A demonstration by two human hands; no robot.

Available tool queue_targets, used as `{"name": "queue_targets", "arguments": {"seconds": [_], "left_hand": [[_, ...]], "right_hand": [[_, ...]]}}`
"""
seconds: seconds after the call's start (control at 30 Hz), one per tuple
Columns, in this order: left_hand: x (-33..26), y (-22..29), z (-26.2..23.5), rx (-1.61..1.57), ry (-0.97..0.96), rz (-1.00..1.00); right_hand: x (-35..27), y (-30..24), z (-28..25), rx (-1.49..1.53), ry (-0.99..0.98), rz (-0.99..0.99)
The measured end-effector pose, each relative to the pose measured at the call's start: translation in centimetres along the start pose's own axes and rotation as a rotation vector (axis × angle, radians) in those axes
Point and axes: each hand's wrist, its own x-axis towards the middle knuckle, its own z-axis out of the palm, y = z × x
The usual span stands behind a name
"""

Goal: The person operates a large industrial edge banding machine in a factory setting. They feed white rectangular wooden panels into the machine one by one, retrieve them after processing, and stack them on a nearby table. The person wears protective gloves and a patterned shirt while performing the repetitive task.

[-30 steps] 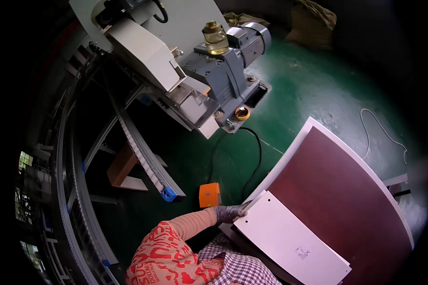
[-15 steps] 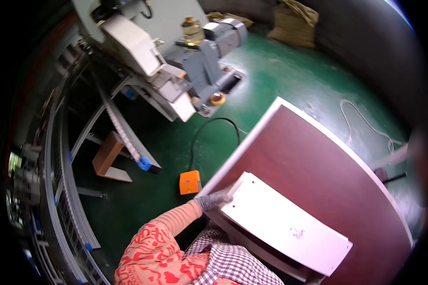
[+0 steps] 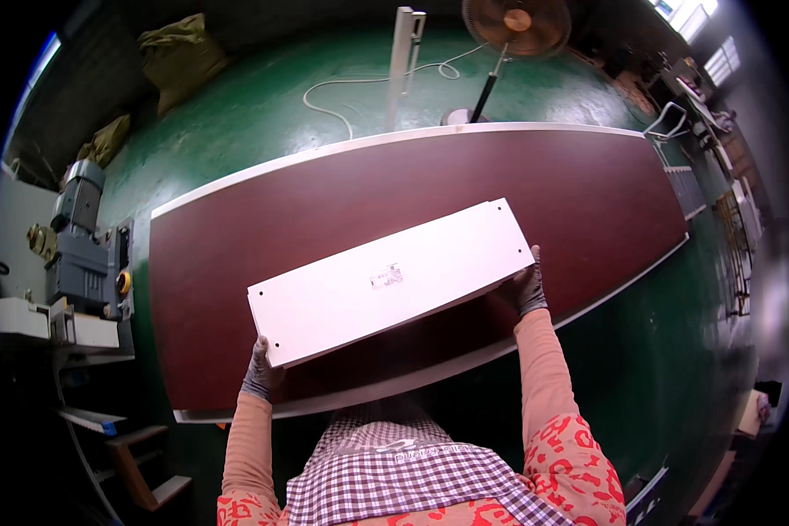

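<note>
White panel [image 3: 393,279] held flat above maroon table [image 3: 237,254], clear of surface. Your left hand [image 3: 260,373] clamps near-left corner, right hand [image 3: 526,282] clamps right end. Keep panel level, lower both ends together, fingers clear of underside.

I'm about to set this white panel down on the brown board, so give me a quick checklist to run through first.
1. Left hand on the white panel: ok, gloved fingers grip its left end.
2. Right hand on the panel: ok, it grips the right end.
3. Panel over the brown board: ok, all of it lies within the board's outline.
4. Bare board surface around the panel: ok, nothing seen lying on it.
5. Gap between panel and board: cannot tell from this view.
6. Fingers under the panel's edge: cannot tell, the undersides are hidden.
</note>
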Motion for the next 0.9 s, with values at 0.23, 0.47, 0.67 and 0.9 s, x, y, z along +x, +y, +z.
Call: {"name": "queue_targets", "arguments": {"seconds": [0.23, 0.47, 0.67, 0.9], "left_hand": [[10.0, 0.2, 18.0, -0.221, -0.091, -0.082], [19.2, -0.5, 35.5, -0.138, 0.058, -0.099], [25.5, -3.7, 50.8, -0.052, 0.028, -0.147], [35.0, -7.8, 69.0, -0.141, 0.057, -0.13]], "right_hand": [[3.4, -15.5, -10.7, -0.072, 0.29, -0.085], [7.3, -29.9, -18.9, -0.039, 0.368, -0.102], [12.9, -44.6, -27.9, -0.099, 0.422, -0.065], [18.6, -61.4, -41.1, -0.274, 0.561, -0.212]]}}
